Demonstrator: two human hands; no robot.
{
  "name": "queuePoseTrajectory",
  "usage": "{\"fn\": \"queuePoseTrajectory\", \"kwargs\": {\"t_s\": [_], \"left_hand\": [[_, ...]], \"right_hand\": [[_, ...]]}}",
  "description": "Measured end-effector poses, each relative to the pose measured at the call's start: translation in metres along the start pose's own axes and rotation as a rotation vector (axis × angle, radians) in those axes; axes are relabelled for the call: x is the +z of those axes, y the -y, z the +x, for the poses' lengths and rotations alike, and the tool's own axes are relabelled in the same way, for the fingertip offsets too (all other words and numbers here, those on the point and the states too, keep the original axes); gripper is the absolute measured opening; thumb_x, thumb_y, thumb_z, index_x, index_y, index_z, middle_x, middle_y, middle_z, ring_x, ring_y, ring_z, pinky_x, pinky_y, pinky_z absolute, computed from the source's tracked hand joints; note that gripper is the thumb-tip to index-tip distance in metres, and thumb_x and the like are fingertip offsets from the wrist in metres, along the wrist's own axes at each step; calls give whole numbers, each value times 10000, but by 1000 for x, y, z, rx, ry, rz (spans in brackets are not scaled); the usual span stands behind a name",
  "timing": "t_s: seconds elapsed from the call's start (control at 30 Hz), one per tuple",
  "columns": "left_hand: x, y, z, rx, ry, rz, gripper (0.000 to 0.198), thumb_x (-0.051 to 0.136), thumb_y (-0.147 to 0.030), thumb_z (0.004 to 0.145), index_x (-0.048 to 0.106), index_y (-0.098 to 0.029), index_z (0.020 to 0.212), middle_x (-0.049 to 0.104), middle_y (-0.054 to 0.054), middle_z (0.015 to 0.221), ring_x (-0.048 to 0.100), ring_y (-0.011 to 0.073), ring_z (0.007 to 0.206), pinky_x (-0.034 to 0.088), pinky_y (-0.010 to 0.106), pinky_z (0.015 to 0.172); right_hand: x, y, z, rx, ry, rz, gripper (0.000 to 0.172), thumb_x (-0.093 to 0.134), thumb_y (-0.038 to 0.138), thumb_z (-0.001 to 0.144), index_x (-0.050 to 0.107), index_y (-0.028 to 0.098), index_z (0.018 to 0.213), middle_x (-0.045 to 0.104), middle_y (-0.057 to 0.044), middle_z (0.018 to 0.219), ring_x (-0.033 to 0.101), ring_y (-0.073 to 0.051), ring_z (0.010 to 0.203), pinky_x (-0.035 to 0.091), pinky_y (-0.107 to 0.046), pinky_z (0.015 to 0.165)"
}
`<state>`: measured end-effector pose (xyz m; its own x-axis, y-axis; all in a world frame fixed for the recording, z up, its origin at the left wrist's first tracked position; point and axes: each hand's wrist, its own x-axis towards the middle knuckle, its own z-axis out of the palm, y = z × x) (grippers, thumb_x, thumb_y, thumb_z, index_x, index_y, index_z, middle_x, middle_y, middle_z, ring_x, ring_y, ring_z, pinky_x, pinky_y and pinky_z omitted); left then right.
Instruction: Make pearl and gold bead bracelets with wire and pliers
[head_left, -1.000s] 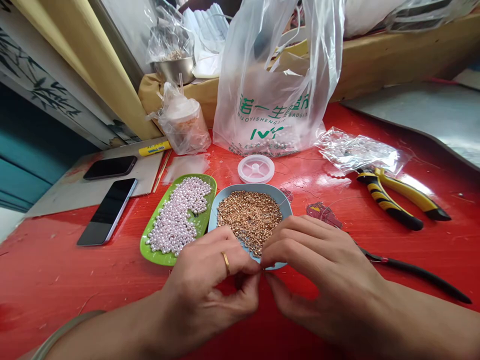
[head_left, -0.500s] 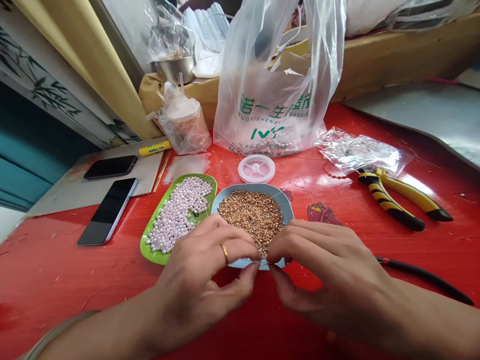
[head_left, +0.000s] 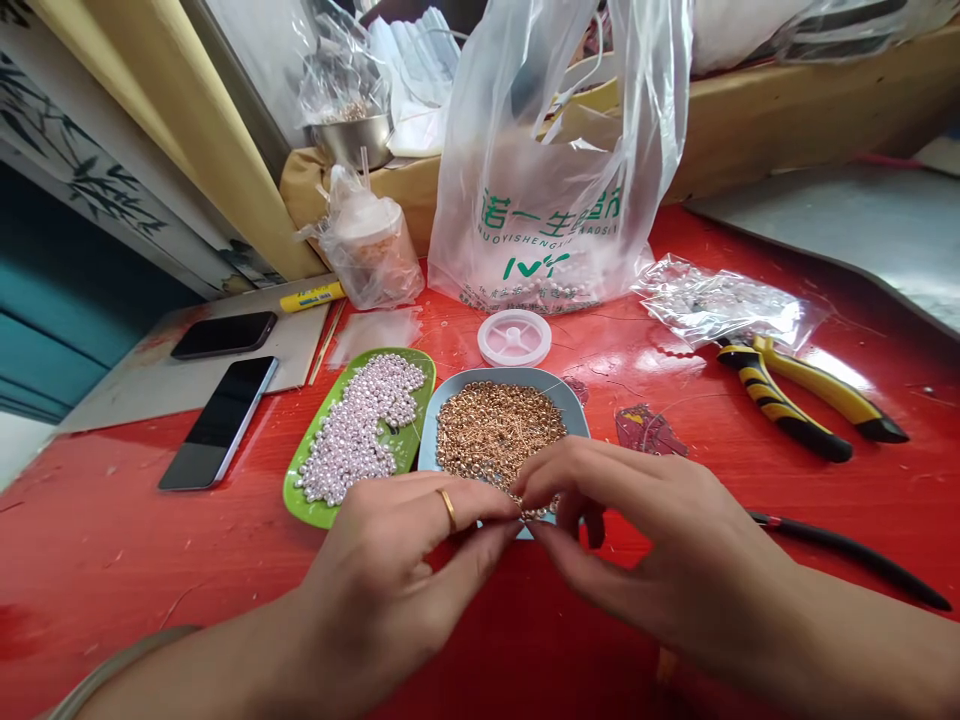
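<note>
At the near edge of a blue-grey bowl (head_left: 431, 440), my left hand (head_left: 416, 560), with a gold ring on one finger, has its thumb and forefinger pressed together. My right hand (head_left: 645, 530) pinches close beside it, the fingertips of both hands almost meeting. Something tiny and gold-coloured shows between the fingertips, too small to name. Small gold beads (head_left: 495, 425) fill the bowl, partly covered by my right fingers. To its left, a green tray (head_left: 304, 508) holds lilac pearl beads (head_left: 352, 430). A fine clear thread crosses the tray's right side.
A clear plastic spool (head_left: 514, 338) lies behind the bowl. Yellow-black pliers (head_left: 802, 395) and a dark-handled tool (head_left: 855, 560) lie at the right, near a clear packet (head_left: 727, 300). Two phones (head_left: 217, 425) lie at the left. A plastic bag (head_left: 555, 220) and wrapped cup (head_left: 371, 245) stand behind.
My left hand has flattened and lowered slightly, uncovering more of the tray and bowl. My right forefinger has shifted left over the beads, and its other fingers have curled under.
</note>
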<state>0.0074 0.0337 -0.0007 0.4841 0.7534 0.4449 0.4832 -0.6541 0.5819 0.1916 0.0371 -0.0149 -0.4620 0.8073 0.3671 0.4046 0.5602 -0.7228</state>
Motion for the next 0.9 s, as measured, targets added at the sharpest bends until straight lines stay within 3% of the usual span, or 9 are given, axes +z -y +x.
{"fn": "queuePoseTrajectory", "kwargs": {"t_s": [0.1,0.2,0.5,0.9], "left_hand": [[0,-1,2,-115,-9,-57,105,609,-76,761,661,-166,748,729,-7,637,676,112,547,537,144,513],[0,-1,3,-225,7,-142,132,599,-65,741,668,-178,726,719,-21,615,663,98,518,533,125,509],[3,3,5,-386,46,-350,139,578,-95,750,677,-172,691,677,2,537,634,112,465,519,146,440],[2,1,4,-466,52,-457,143,577,-103,746,677,-175,672,645,-14,488,597,78,440,489,106,437]], "right_hand": [[-1,1,3,284,177,415,200,525,77,763,583,178,926,675,9,696,638,-96,576,499,-169,493],[-1,-2,4,371,280,605,212,525,104,788,571,182,980,687,-10,798,653,-108,683,525,-191,563],[-8,0,7,312,152,214,151,550,84,758,666,177,733,642,22,575,554,-92,490,440,-180,438],[-10,-3,7,203,133,136,158,567,87,775,692,162,715,627,33,519,523,-74,433,408,-162,405]]}}
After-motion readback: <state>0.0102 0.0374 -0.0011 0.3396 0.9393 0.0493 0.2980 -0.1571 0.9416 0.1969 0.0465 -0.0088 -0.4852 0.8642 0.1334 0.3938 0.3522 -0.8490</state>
